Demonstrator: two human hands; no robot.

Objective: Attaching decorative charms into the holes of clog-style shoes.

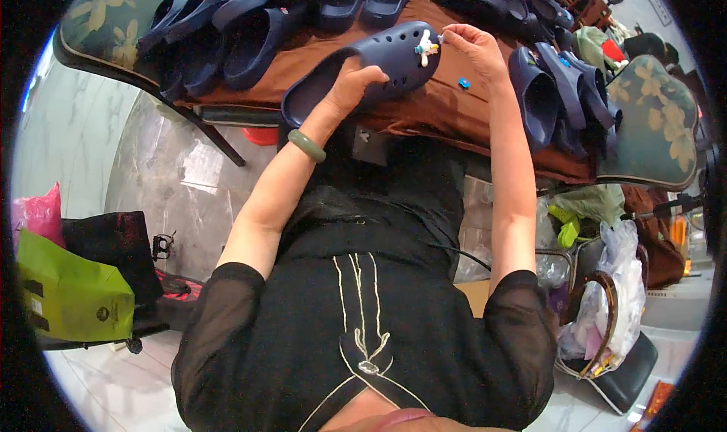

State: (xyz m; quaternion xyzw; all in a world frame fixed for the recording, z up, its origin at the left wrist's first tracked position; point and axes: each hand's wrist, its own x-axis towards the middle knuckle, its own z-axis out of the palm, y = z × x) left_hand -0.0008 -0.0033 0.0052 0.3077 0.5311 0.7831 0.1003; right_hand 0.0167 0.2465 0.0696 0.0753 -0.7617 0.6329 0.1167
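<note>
My left hand (354, 85) grips a navy clog (382, 51), thumb on top of the upper and the other fingers hidden under or inside it. The clog is tilted, its holed toe toward the right and its heel toward me. A white figure-shaped shoe charm (425, 47) with touches of blue and yellow sits on the toe. Just right of it, my right hand (477, 47) pinches thumb and forefinger together; whatever tiny pale thing is between them is too small to name. Below that hand a small blue charm (464, 84) lies on the brown cloth (447, 118).
Rows of navy clogs (257, 46) line the table's far left and back. More clogs (534, 99) stand at the right. A green bag (76, 288) is at lower left. A clear plastic bag (617, 280) in a handled basket rests on a chair at lower right.
</note>
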